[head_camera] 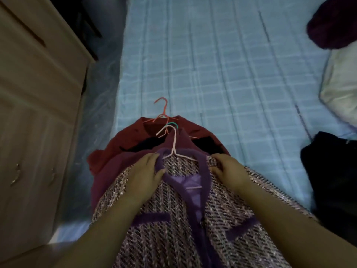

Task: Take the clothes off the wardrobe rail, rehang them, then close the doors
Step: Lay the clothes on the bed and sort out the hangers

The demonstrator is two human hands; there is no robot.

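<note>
A pile of clothes on hangers lies on the light blue checked bed. On top is a purple tweed jacket with violet trim, on a pale pink hanger. Under it lie a maroon garment and a red jacket on an orange-red hanger; a green hanger hook peeks out between them. My left hand pinches the jacket's violet collar at its left shoulder. My right hand grips the collar edge at the right shoulder.
A beige wooden cabinet stands on the left, close beside the bed. On the bed's right side lie a dark purple garment, a white pillow and a black garment.
</note>
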